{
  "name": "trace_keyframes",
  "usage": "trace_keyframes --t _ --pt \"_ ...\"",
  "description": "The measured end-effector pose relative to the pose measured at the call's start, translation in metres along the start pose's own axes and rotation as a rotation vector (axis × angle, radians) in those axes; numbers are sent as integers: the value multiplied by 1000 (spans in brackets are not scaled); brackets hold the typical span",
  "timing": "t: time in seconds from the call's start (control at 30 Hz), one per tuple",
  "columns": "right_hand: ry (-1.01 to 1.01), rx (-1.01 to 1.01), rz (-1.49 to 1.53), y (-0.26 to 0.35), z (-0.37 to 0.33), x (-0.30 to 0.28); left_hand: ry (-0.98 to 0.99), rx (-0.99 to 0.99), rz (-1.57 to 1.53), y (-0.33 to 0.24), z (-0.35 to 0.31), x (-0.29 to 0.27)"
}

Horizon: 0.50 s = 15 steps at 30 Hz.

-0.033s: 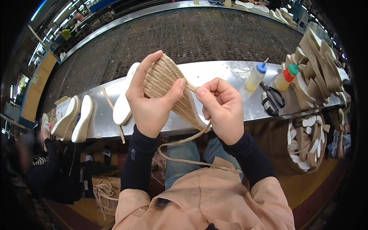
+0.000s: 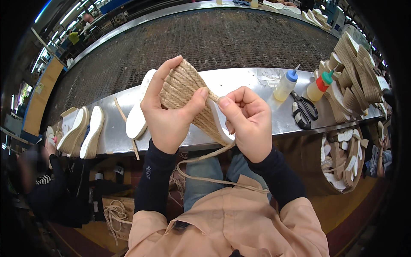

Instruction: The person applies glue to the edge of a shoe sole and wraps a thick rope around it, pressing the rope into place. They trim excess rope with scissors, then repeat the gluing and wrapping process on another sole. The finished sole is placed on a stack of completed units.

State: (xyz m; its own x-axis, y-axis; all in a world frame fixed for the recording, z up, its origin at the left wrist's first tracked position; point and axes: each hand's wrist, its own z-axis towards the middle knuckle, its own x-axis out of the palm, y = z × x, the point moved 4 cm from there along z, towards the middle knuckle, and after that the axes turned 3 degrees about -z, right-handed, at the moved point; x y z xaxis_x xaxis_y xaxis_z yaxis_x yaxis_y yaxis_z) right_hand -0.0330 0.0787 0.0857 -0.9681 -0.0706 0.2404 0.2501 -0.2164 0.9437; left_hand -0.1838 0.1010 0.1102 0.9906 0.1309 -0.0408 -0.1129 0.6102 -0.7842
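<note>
A wedge shoe sole (image 2: 183, 88) wrapped in rows of tan jute braid is held up above the metal bench edge, tilted, its white insole face turned to the right. My left hand (image 2: 168, 112) is closed around its thick heel end, the thumb pressing on the rim. At that same rim my right hand (image 2: 247, 118) pinches the jute braid between thumb and bent fingers. A loose tail of this braid (image 2: 206, 157) hangs below the sole, loops over my lap and trails to the right. The fingertips of my right hand are partly hidden.
White-topped wedge soles (image 2: 92, 133) stand on the bench (image 2: 115, 139) at left. On the right are black-handled scissors (image 2: 305, 110), two glue bottles (image 2: 286, 85) and stacked wedges (image 2: 355, 73). A bin of soles (image 2: 342, 158) sits below. Beyond runs a dark mesh conveyor (image 2: 192, 38); a co-worker's hand (image 2: 50, 147) is far left.
</note>
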Motion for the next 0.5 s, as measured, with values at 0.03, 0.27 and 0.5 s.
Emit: trace_keyframes --t 0.03,0.27,0.5 --pt "-7 -83 10 2 3 -1 -4 -11 -19 2 4 1" --pt "70 96 42 -15 6 -3 18 8 -28 2 7 0" --pt "82 75 70 -22 9 0 48 -5 -25 1 7 0"
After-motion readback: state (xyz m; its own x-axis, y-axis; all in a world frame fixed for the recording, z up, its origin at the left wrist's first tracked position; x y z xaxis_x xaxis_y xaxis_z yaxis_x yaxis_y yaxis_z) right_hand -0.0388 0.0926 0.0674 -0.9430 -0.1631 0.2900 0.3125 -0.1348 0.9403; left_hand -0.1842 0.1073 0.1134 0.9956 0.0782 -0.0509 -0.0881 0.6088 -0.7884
